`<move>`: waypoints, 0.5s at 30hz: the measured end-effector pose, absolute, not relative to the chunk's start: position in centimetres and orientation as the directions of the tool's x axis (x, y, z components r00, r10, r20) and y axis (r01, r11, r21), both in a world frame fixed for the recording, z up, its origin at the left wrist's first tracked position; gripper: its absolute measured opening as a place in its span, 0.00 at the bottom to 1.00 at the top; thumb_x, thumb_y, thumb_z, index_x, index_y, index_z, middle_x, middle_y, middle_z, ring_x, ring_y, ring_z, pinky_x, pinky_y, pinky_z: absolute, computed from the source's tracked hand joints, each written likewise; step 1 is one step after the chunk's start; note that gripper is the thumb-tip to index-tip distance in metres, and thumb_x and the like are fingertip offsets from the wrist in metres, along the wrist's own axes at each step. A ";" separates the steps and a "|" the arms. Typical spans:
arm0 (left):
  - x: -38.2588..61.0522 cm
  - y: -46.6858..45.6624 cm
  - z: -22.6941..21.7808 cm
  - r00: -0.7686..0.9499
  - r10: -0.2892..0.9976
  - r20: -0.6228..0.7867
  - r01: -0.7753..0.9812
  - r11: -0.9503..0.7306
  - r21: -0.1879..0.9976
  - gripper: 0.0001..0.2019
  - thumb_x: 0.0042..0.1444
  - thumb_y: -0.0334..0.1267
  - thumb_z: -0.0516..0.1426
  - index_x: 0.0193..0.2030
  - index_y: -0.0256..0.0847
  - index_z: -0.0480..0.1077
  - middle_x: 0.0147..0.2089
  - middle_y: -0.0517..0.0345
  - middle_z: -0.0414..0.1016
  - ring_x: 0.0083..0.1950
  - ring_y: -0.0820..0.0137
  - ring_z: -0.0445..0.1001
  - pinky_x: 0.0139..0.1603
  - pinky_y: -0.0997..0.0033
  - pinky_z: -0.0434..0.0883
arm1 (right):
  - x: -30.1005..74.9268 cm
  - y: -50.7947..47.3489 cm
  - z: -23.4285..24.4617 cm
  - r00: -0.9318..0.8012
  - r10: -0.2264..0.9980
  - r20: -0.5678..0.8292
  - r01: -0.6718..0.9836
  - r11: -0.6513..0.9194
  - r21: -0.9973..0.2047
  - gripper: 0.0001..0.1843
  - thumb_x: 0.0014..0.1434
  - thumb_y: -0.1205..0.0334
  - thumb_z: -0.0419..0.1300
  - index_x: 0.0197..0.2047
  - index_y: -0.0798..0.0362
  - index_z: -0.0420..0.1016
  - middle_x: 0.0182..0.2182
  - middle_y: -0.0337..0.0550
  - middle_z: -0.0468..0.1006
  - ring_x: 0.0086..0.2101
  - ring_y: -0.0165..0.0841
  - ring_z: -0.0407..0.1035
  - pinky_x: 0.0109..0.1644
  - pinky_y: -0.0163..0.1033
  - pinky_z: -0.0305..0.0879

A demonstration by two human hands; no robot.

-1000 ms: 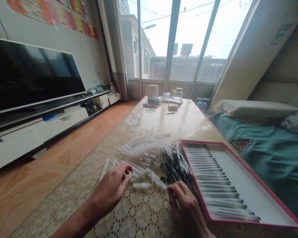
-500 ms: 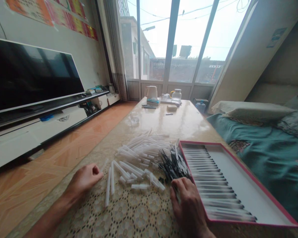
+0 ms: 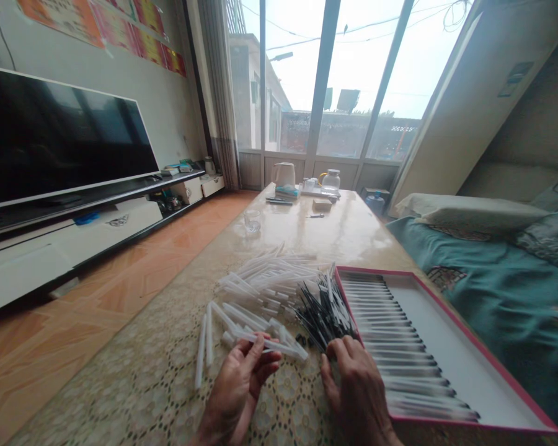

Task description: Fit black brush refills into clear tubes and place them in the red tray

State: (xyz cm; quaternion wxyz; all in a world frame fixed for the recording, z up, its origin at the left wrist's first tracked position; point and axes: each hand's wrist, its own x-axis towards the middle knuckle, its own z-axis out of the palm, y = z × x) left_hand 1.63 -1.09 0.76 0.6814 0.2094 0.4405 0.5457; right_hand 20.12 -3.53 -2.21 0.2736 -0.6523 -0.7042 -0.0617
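Observation:
My left hand is closed in a pinch around a translucent white plastic tube, low over the near end of the table. Loose white tubes lie heaped beyond it, and two more lie side by side to its left. My right hand rests by the near end of a pile of thin black sticks, its fingers curled down. Those fingertips are hidden, so what they grip cannot be seen. Small black caps lie between the hands. Right of my right hand, a pink-rimmed tray holds a row of black-tipped tubes.
The long table has a flower-patterned cover. A glass ashtray, a small box, a glass jug and a pale kettle stand farther back. A sofa with a teal cover borders the right side.
My left hand has moved right from the table's left side to the tubes and pinched one. My right hand has barely moved beside the black sticks.

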 end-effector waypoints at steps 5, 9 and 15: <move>1.2 0.0 -0.6 -0.113 0.935 -0.337 -0.587 0.211 0.782 0.02 0.56 0.29 0.55 0.35 0.35 0.68 0.30 0.51 0.80 0.28 0.70 0.78 0.31 0.72 0.77 | 20.0 -3.9 -2.1 -0.051 0.853 0.519 0.754 0.374 -0.541 0.05 0.62 0.66 0.48 0.36 0.50 0.63 0.27 0.39 0.69 0.28 0.32 0.67 0.32 0.34 0.62; 0.6 0.4 -0.4 -0.164 0.917 -0.363 -0.617 0.191 0.763 0.02 0.57 0.30 0.54 0.34 0.34 0.67 0.27 0.50 0.80 0.26 0.70 0.78 0.28 0.73 0.76 | 19.5 -4.3 -1.9 -0.052 0.813 0.580 0.685 0.452 -0.571 0.05 0.62 0.67 0.48 0.38 0.51 0.64 0.27 0.40 0.69 0.28 0.32 0.67 0.33 0.34 0.62; 0.1 0.3 -0.2 -0.188 0.923 -0.337 -0.617 0.156 0.771 0.02 0.55 0.32 0.56 0.32 0.36 0.68 0.25 0.53 0.79 0.26 0.70 0.78 0.28 0.73 0.76 | 19.3 -4.4 -1.9 -0.097 0.802 0.589 0.718 0.466 -0.517 0.04 0.60 0.68 0.50 0.37 0.52 0.64 0.26 0.40 0.67 0.27 0.32 0.65 0.30 0.36 0.61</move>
